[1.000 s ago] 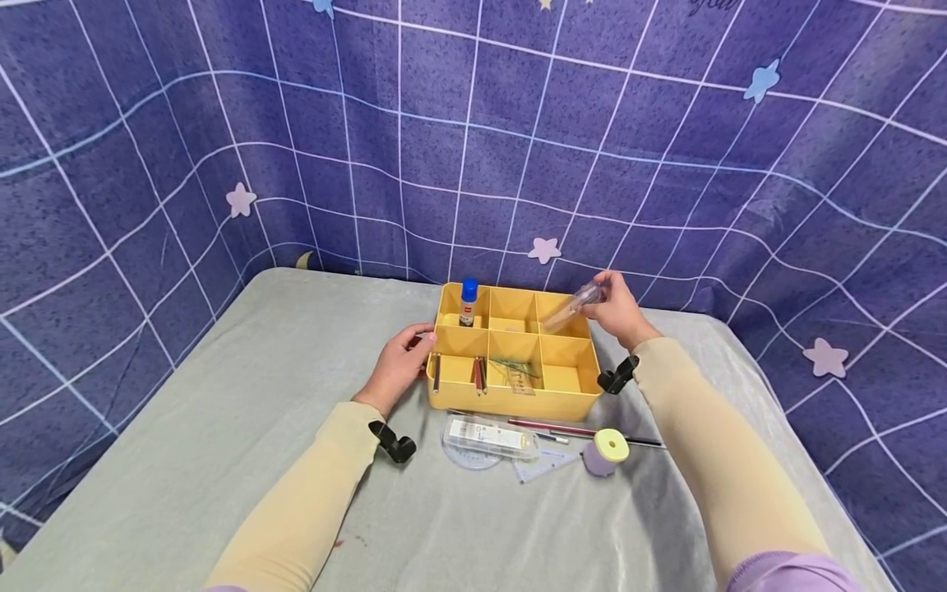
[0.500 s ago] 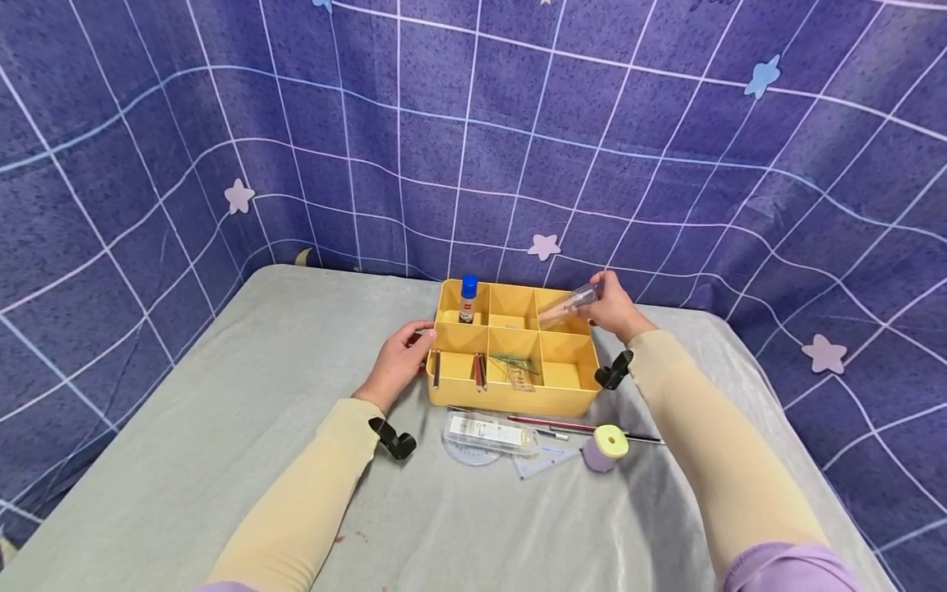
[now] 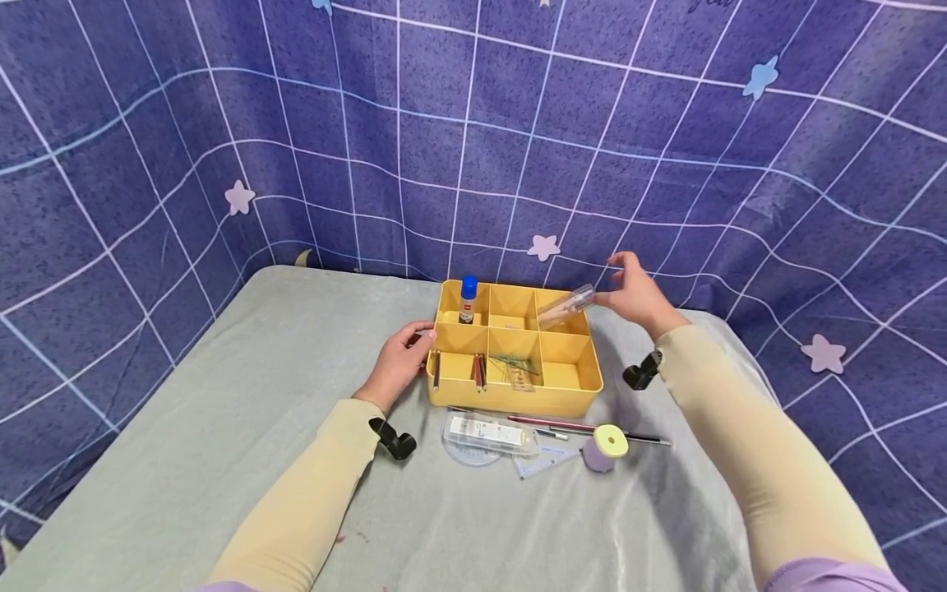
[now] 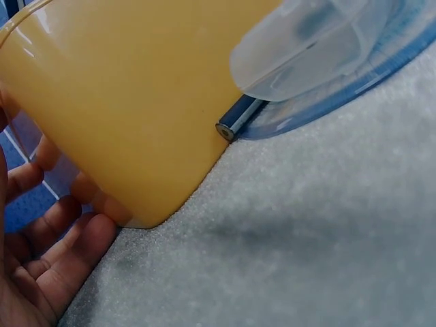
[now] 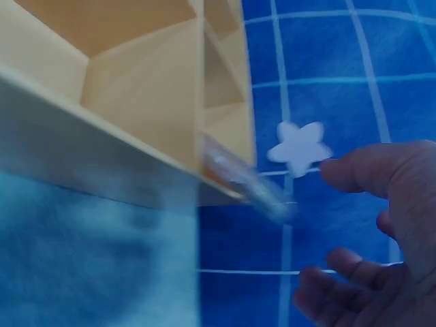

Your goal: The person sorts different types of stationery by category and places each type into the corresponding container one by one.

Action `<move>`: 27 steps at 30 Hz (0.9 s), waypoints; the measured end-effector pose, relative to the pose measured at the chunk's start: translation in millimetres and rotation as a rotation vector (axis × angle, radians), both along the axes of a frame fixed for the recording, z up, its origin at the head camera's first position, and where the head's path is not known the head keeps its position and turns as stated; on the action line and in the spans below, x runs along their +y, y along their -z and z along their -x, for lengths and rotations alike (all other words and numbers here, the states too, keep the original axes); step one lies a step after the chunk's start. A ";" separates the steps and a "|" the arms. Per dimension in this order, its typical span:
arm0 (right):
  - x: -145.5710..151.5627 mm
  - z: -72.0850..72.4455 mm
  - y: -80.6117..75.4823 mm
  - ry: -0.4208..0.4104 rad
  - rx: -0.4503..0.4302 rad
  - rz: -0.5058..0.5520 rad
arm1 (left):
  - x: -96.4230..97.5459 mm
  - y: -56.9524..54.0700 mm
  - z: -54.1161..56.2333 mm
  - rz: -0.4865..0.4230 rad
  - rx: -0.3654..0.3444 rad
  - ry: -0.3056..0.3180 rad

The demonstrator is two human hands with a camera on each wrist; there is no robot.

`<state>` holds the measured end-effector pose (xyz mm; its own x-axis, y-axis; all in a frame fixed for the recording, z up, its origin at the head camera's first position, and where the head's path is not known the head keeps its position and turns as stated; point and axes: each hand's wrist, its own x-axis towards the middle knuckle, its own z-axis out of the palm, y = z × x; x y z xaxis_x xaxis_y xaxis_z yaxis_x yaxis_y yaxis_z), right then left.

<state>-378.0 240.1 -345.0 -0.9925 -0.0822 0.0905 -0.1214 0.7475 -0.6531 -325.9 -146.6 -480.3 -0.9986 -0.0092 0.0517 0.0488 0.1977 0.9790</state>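
Note:
My left hand [image 3: 398, 367] rests against the left wall of the yellow box [image 3: 518, 401], which has several compartments. Seen from the left wrist, its fingers [image 4: 76, 246] lie along the box's side near the cloth. My right hand [image 3: 642, 298] is off the box's back right corner, fingers spread and holding nothing. Just beside it, a slim clear plastic case [image 3: 570, 304] leans tilted in the back right compartment, one end sticking out over the rim. What the case contains is hard to make out. A glue stick [image 3: 468, 300] with a blue cap stands in the back left compartment.
Colored pencils [image 3: 479, 372] and clear rulers [image 3: 520, 374] lie in the front compartments. Before the box are a clear case [image 3: 488, 433], a protractor [image 3: 471, 457], a set square [image 3: 546, 462], pencils [image 3: 570, 427] and a lilac tub with a yellow top [image 3: 605, 449].
My right hand has let go of the slim clear case and moved right, away from it. The case stays leaning in its compartment. The left hand keeps its place.

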 end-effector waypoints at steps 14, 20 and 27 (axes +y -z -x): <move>7.6 -96.9 -14.4 -0.623 0.356 -0.365 | -0.4 1.6 1.4 -0.003 0.009 0.002; 8.7 -124.3 13.6 -0.841 0.281 -0.405 | 0.1 1.7 1.4 0.007 0.008 0.001; 8.6 -147.8 43.0 -0.889 0.117 -0.484 | -1.3 1.4 1.2 0.007 0.014 0.007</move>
